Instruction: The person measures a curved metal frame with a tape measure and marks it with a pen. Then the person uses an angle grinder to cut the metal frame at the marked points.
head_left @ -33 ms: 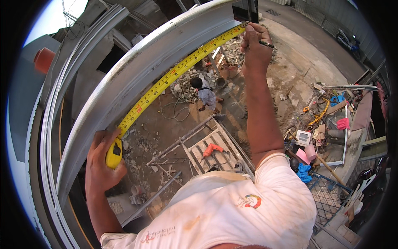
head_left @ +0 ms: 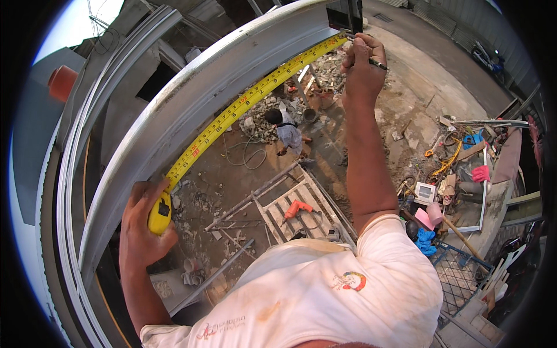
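Note:
My left hand (head_left: 142, 226) grips a yellow tape measure case (head_left: 159, 213) beside a long white steel beam (head_left: 191, 93). The yellow blade (head_left: 243, 104) stretches diagonally along the beam's lower edge up to my right hand (head_left: 362, 72), whose fingers are closed on a dark pen (head_left: 377, 64) at the blade's hooked end. Whether those fingers also pinch the hook is hard to tell.
Far below, a person (head_left: 287, 133) stands by a rubble pile (head_left: 261, 110). An orange drill (head_left: 296, 211) lies on a slatted scaffold platform (head_left: 278, 203). Cluttered tools and debris (head_left: 452, 174) fill the right, with a motorbike (head_left: 487, 61) on the road behind.
My right hand has shifted very slightly to the right at the blade's end. The left hand and tape look almost unchanged.

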The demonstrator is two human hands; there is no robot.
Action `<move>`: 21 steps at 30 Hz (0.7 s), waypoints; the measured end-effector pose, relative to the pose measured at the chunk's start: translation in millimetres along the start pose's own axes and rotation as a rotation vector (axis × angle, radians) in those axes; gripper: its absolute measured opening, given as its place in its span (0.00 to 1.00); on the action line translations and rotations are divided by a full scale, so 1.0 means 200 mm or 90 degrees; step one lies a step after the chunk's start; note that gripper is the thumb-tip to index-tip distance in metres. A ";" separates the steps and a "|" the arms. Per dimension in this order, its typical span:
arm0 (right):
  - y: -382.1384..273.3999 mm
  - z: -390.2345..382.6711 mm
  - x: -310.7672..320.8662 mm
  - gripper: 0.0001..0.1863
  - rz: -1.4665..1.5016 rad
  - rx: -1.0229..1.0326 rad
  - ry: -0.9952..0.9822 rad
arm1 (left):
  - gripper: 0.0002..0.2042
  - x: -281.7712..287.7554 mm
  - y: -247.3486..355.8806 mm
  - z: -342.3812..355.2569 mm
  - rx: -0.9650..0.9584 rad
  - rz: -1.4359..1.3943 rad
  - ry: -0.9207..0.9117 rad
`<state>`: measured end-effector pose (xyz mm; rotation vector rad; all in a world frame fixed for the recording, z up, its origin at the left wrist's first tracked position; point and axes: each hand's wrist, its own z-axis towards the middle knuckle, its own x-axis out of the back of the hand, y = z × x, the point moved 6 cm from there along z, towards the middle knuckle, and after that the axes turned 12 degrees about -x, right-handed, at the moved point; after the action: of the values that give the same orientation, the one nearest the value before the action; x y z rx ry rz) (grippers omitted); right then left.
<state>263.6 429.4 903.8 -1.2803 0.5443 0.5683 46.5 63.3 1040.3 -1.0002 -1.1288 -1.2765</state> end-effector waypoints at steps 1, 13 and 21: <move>-0.03 -0.02 0.02 0.11 -0.005 0.035 0.020 | 0.35 0.00 0.00 0.00 -0.001 0.000 -0.004; -0.26 -0.22 -0.30 0.04 -0.185 0.367 -0.472 | 0.34 0.04 -0.02 0.00 -0.007 -0.011 -0.010; -0.18 -0.21 -0.38 0.06 -0.219 0.351 -0.625 | 0.35 0.06 -0.02 0.03 0.021 -0.025 -0.044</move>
<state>227.9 375.5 971.7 -0.4413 -0.3295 0.6194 41.0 65.8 1053.8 -1.0087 -1.2239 -1.2586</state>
